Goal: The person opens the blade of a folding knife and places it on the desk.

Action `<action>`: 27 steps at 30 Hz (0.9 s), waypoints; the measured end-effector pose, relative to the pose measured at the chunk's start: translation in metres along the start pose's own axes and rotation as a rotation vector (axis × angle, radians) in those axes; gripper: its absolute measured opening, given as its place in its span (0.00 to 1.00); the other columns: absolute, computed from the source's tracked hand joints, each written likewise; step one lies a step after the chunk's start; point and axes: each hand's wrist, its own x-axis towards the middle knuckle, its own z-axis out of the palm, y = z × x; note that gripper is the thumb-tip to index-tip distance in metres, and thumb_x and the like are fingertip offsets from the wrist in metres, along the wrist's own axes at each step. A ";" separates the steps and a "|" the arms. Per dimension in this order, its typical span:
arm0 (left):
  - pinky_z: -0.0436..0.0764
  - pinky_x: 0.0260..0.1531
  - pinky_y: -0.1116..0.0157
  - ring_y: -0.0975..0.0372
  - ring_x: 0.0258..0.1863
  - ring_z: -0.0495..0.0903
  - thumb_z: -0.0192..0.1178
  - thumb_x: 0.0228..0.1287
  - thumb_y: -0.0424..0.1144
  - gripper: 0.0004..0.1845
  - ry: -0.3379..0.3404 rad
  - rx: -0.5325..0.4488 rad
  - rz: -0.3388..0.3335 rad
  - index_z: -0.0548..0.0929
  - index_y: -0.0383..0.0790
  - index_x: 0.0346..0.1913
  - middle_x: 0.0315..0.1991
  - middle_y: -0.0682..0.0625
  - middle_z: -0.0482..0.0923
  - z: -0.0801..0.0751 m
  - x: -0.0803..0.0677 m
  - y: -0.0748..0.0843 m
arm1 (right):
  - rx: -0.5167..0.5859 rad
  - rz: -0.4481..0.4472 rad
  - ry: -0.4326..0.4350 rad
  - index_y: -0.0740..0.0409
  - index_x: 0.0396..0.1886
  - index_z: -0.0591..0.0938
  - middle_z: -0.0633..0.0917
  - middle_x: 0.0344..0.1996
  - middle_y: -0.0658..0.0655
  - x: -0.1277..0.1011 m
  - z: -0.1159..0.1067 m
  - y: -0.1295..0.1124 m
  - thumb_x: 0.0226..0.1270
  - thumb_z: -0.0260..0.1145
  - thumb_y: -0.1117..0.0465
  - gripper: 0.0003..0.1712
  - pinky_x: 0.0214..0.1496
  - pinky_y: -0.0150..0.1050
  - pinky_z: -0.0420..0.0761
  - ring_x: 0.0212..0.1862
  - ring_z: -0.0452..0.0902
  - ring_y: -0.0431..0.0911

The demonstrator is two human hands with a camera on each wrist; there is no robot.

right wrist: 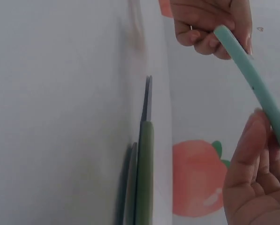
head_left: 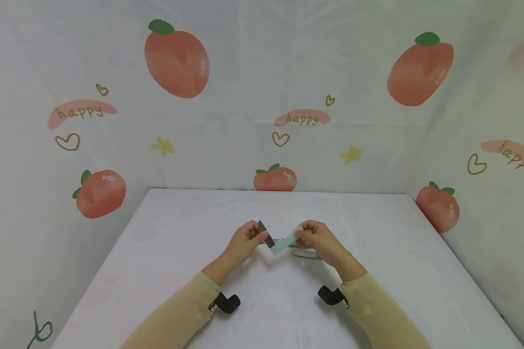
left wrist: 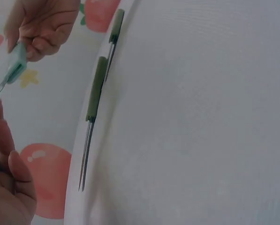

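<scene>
A folding knife with a mint-green handle [head_left: 285, 242] is held up between both hands, its dark blade [head_left: 266, 234] swung out at an angle. My left hand [head_left: 244, 240] pinches the blade between thumb and fingers. The far end of the handle is gripped by my right hand [head_left: 320, 240], whose fingertips hide that end. In the right wrist view the mint handle [right wrist: 252, 84] slants from the left hand [right wrist: 210, 28] down to the right hand [right wrist: 257, 183]. The left wrist view shows only part of the knife [left wrist: 17, 65].
Behind and below the hands, two slim utensils with green handles [left wrist: 97, 89] and pointed metal ends lie on the white table [head_left: 166, 271]. One metal blade [head_left: 304, 253] shows beside the right hand. A fruit-printed cloth [head_left: 227, 145] hangs behind the table.
</scene>
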 end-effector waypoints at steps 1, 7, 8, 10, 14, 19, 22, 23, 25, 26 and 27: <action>0.75 0.35 0.67 0.62 0.32 0.76 0.62 0.71 0.34 0.07 -0.028 0.005 -0.012 0.77 0.32 0.38 0.32 0.41 0.83 -0.002 0.002 -0.005 | -0.012 0.004 -0.019 0.68 0.41 0.77 0.84 0.31 0.53 0.000 -0.001 -0.001 0.72 0.63 0.66 0.07 0.43 0.37 0.81 0.35 0.80 0.44; 0.70 0.33 0.63 0.62 0.32 0.79 0.65 0.68 0.38 0.09 -0.201 0.079 -0.088 0.77 0.37 0.38 0.33 0.46 0.87 -0.016 0.012 -0.016 | -0.097 0.032 -0.159 0.67 0.39 0.79 0.85 0.29 0.54 0.001 -0.006 -0.004 0.69 0.65 0.66 0.07 0.40 0.38 0.82 0.34 0.81 0.48; 0.70 0.33 0.63 0.61 0.32 0.79 0.65 0.68 0.38 0.09 -0.230 0.087 -0.101 0.77 0.37 0.38 0.33 0.47 0.88 -0.018 0.012 -0.014 | -0.112 0.038 -0.177 0.67 0.39 0.79 0.85 0.29 0.54 0.001 -0.007 -0.005 0.69 0.66 0.66 0.07 0.40 0.38 0.82 0.34 0.81 0.49; 0.71 0.34 0.63 0.61 0.32 0.80 0.66 0.68 0.38 0.08 -0.277 0.097 -0.127 0.77 0.38 0.38 0.34 0.49 0.88 -0.020 0.013 -0.012 | -0.136 0.041 -0.210 0.67 0.38 0.79 0.86 0.29 0.55 0.001 -0.008 -0.006 0.69 0.66 0.66 0.07 0.40 0.39 0.82 0.34 0.81 0.50; 0.72 0.37 0.60 0.61 0.32 0.81 0.66 0.67 0.37 0.08 -0.341 0.102 -0.139 0.77 0.38 0.38 0.34 0.49 0.88 -0.024 0.015 -0.009 | -0.173 0.045 -0.269 0.67 0.39 0.80 0.86 0.31 0.56 0.002 -0.010 -0.010 0.69 0.67 0.65 0.08 0.42 0.43 0.83 0.34 0.82 0.49; 0.77 0.42 0.52 0.61 0.30 0.80 0.63 0.68 0.34 0.06 -0.388 0.092 -0.130 0.77 0.35 0.37 0.31 0.48 0.87 -0.026 0.017 -0.007 | -0.215 0.037 -0.337 0.70 0.41 0.81 0.86 0.32 0.58 0.002 -0.012 -0.012 0.69 0.67 0.64 0.10 0.42 0.44 0.83 0.32 0.81 0.46; 0.78 0.42 0.52 0.61 0.28 0.80 0.63 0.68 0.33 0.06 -0.398 0.096 -0.119 0.77 0.35 0.36 0.30 0.48 0.87 -0.026 0.019 -0.007 | -0.230 0.027 -0.360 0.71 0.42 0.81 0.86 0.32 0.60 0.003 -0.012 -0.011 0.70 0.67 0.65 0.11 0.41 0.42 0.83 0.32 0.81 0.45; 0.77 0.41 0.52 0.61 0.28 0.79 0.63 0.68 0.33 0.06 -0.396 0.100 -0.118 0.77 0.35 0.35 0.30 0.48 0.87 -0.026 0.020 -0.007 | -0.237 0.029 -0.356 0.71 0.42 0.81 0.86 0.32 0.61 0.004 -0.013 -0.011 0.70 0.66 0.65 0.10 0.40 0.41 0.83 0.32 0.81 0.45; 0.77 0.40 0.52 0.60 0.28 0.80 0.62 0.68 0.34 0.07 -0.395 0.094 -0.116 0.77 0.35 0.35 0.30 0.48 0.87 -0.026 0.021 -0.008 | -0.243 0.029 -0.343 0.71 0.41 0.81 0.87 0.33 0.64 0.004 -0.013 -0.010 0.71 0.66 0.65 0.10 0.40 0.40 0.83 0.32 0.81 0.46; 0.77 0.40 0.52 0.59 0.29 0.80 0.62 0.69 0.33 0.07 -0.393 0.087 -0.117 0.76 0.35 0.35 0.30 0.48 0.87 -0.026 0.021 -0.008 | -0.241 0.027 -0.333 0.70 0.41 0.81 0.87 0.34 0.65 0.005 -0.013 -0.009 0.71 0.66 0.64 0.10 0.40 0.39 0.83 0.33 0.81 0.46; 0.78 0.41 0.52 0.59 0.29 0.80 0.62 0.69 0.33 0.07 -0.390 0.083 -0.116 0.76 0.35 0.35 0.31 0.48 0.87 -0.026 0.022 -0.009 | -0.238 0.027 -0.320 0.70 0.41 0.80 0.86 0.35 0.65 0.005 -0.014 -0.009 0.72 0.65 0.64 0.10 0.41 0.39 0.83 0.34 0.82 0.47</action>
